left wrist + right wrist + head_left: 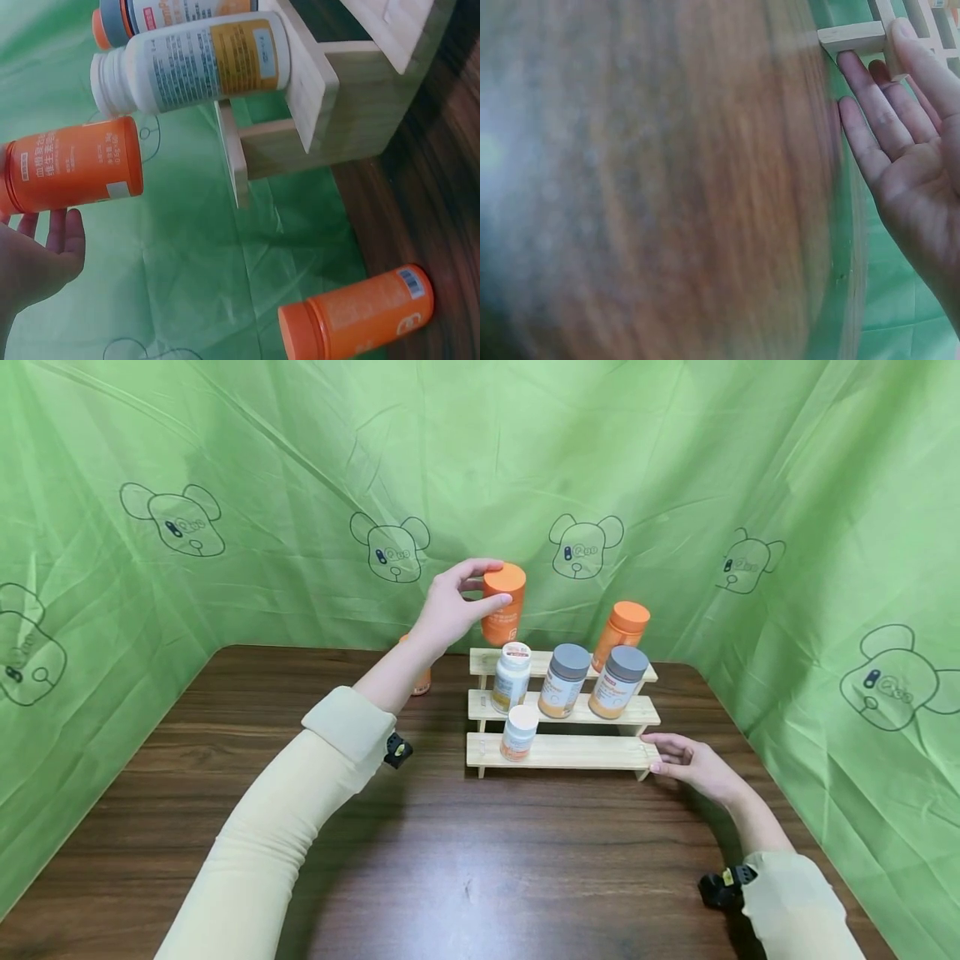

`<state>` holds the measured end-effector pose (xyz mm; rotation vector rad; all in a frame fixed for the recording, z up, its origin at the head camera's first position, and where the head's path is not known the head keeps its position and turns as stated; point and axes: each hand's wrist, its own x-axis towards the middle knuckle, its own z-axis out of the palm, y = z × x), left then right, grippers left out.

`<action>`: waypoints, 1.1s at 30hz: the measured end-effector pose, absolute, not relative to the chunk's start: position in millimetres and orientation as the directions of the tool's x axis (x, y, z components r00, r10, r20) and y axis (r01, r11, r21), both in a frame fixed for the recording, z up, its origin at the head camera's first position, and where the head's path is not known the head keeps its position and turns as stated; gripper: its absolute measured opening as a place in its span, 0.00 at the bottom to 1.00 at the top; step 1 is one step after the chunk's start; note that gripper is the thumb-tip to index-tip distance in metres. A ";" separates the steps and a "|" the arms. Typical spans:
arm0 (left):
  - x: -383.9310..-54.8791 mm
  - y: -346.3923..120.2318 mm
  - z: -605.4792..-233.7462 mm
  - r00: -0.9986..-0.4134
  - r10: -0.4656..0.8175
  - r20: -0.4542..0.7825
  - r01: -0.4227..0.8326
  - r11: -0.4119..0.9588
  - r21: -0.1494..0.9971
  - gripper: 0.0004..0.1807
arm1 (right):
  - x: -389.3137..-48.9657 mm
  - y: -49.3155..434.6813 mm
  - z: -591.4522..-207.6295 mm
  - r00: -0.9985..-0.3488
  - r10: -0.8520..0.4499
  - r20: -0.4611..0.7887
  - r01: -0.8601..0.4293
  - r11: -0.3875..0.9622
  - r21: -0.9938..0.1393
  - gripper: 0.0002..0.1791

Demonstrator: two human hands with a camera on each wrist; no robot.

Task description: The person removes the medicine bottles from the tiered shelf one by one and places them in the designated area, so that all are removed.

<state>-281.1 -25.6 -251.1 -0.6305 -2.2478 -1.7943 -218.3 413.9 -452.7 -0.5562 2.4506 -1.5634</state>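
My left hand (452, 607) grips an orange bottle (501, 625) near its cap, thumb in front. It holds the bottle upright above the left end of the top step of a wooden three-step rack (585, 752); a gap shows under its base in the left wrist view. At the bottom step's right end, my right hand (696, 767) pinches the board between thumb and fingers. Another orange bottle (621, 631) stands on the top step. The middle step bears a white bottle (512, 679) and two grey-capped jars (566, 683). A small white bottle (519, 735) is on the bottom step.
One more orange bottle (360, 315) stands on the brown wood-grain table (450, 860) left of the rack, partly hidden by my left forearm in the head view. Green cloth (300, 585) with mouse drawings hangs behind and at both sides of the table.
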 end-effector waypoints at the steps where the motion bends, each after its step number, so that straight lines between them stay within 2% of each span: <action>1: -280.6 -27.8 -251.2 -0.890 0.205 0.407 0.442 0.177 0.879 0.25 | -218.3 414.1 -453.1 -0.913 -0.405 0.048 -0.214 0.375 -0.902 0.29; 6: -281.3 -40.0 -253.6 -0.892 0.206 0.403 0.440 0.184 0.879 0.25 | -219.2 414.4 -454.1 -0.916 -0.398 0.044 -0.208 0.379 -0.902 0.29; 14: -299.9 -66.1 -278.3 -0.890 0.195 0.412 0.443 0.160 0.882 0.26 | -219.7 413.2 -452.9 -0.912 -0.408 0.049 -0.212 0.366 -0.906 0.29; 33: -297.0 -120.8 -305.2 -0.916 0.149 0.373 0.397 0.185 0.899 0.27 | -217.3 413.2 -452.5 -0.925 -0.378 0.036 -0.196 0.395 -0.897 0.30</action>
